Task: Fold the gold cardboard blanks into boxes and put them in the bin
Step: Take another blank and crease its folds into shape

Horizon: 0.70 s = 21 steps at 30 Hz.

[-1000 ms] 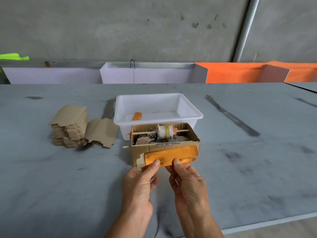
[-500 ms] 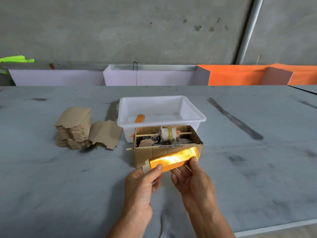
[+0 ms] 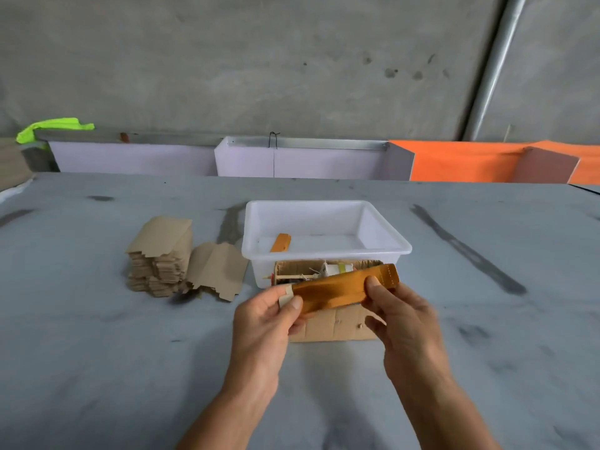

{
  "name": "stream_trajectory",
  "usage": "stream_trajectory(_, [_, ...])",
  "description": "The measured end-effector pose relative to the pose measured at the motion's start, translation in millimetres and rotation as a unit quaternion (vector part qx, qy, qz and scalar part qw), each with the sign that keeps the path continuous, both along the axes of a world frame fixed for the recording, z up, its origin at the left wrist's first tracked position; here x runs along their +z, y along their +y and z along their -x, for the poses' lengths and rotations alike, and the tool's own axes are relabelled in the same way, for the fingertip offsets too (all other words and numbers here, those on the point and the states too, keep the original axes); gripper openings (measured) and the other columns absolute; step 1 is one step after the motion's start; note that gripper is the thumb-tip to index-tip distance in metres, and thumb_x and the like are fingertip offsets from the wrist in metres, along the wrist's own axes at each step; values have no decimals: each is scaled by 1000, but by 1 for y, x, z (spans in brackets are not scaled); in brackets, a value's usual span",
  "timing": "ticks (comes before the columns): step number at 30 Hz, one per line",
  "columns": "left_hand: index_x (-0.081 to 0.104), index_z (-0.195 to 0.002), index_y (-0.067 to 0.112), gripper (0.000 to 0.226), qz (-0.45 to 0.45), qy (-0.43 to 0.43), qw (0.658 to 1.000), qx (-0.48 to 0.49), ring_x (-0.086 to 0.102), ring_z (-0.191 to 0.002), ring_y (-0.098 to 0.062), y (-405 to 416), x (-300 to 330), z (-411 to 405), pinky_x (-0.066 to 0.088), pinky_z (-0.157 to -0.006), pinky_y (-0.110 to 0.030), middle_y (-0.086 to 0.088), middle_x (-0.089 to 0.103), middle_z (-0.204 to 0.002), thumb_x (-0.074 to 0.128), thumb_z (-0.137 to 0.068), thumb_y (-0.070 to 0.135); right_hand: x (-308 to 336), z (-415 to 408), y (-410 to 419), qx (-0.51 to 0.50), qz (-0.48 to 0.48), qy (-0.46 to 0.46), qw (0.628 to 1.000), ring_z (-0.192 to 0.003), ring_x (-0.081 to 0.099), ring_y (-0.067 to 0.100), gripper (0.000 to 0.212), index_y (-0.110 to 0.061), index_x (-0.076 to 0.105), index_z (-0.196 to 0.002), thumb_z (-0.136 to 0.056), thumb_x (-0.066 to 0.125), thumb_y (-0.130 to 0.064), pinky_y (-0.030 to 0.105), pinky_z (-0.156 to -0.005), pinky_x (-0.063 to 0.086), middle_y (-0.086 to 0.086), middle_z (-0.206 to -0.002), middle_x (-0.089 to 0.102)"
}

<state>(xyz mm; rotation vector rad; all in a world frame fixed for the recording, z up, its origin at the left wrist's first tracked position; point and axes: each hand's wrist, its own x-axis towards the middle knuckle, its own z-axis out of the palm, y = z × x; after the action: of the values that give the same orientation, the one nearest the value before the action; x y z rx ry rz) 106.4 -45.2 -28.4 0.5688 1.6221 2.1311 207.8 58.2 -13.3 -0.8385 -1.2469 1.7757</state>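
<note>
I hold a long gold cardboard blank (image 3: 337,289) partly folded, tilted up to the right, just above the table. My left hand (image 3: 269,316) pinches its left end by a pale flap. My right hand (image 3: 399,313) grips its right part with the thumb on top. Behind it stands the white plastic bin (image 3: 386,246), with one folded gold box (image 3: 281,242) lying inside. A stack of flat brown blanks (image 3: 160,256) sits to the left, with a loose blank (image 3: 217,269) leaning beside it.
A small open brown cardboard box (image 3: 334,323) holding a spool on a stick and scraps stands between the bin and my hands. White and orange panels line the table's far edge before a concrete wall. A green cloth (image 3: 53,127) lies far left.
Both hands lifted the gold blank from in front of the brown box and turned it, its right end rising. The blank now covers the box's upper front.
</note>
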Motion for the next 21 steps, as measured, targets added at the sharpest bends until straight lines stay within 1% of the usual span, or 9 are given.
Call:
stream_trajectory(4, [64,-84,12,19,-7,35,998,47,66,-56,-9,6,11,28,49,-51,-15,0,70,-61,57,-88,-5,18,19,10,17,-55,-10,998,-55,61,5,10,-12,67,-75,-84,68,-13,20,-53,46,-2,-61,67])
stream_trajectory(6, [65,-88,9,14,1,31,997,71,68,-62,-14,14,12,39,50,-52,-18,-5,71,-65,56,-90,-2,26,35,14,53,-54,-7,997,-62,66,7,6,-10,66,-78,-84,69,-13,21,-60,49,-1,-67,70])
stream_trajectory(9, [64,-89,10,12,10,8,995,97,68,-67,-19,29,12,47,51,-54,-20,-12,71,-77,55,-92,2,30,64,18,89,-44,-9,995,-73,71,14,4,-8,67,-88,-88,64,-10,29,-71,53,2,-77,74])
stream_trajectory(10, [63,-87,12,14,16,7,995,103,69,-67,-18,34,12,49,51,-56,-21,-11,71,-77,54,-93,4,31,74,21,87,-44,-13,995,-73,71,16,5,-7,66,-91,-90,61,-9,29,-70,55,3,-75,73])
stream_trajectory(12, [62,-84,19,21,38,22,993,106,69,-70,-17,40,11,54,51,-61,-24,-9,72,-77,50,-96,6,35,94,33,57,-57,-46,996,-68,68,18,7,-7,61,-97,-90,61,-8,24,-58,54,5,-71,68])
stream_trajectory(14, [58,-82,29,27,69,49,989,118,67,-79,-19,43,9,61,53,-72,-33,-7,72,-85,48,-94,6,41,115,54,17,-87,-89,992,-61,64,16,21,-8,55,-106,-87,64,-5,22,-51,50,8,-74,65])
stream_trajectory(17, [54,-83,35,30,104,82,980,151,63,-92,-22,43,4,69,52,-87,-44,-3,69,-96,49,-92,7,46,148,85,-15,-162,-165,973,-64,64,20,23,-7,57,-106,-85,66,-6,32,-63,56,10,-77,66])
stream_trajectory(19, [54,-86,35,29,108,78,977,169,63,-96,-24,43,1,75,50,-92,-47,-1,70,-96,48,-94,7,40,167,99,-21,-197,-212,957,-72,66,23,23,-11,62,-107,-85,67,-10,38,-77,57,10,-82,67])
stream_trajectory(21, [56,-91,32,26,102,63,976,181,63,-96,-21,44,-3,81,49,-94,-45,4,71,-91,48,-95,7,30,184,108,-19,-212,-240,947,-73,65,22,27,-13,63,-112,-86,67,-12,39,-81,56,8,-88,67])
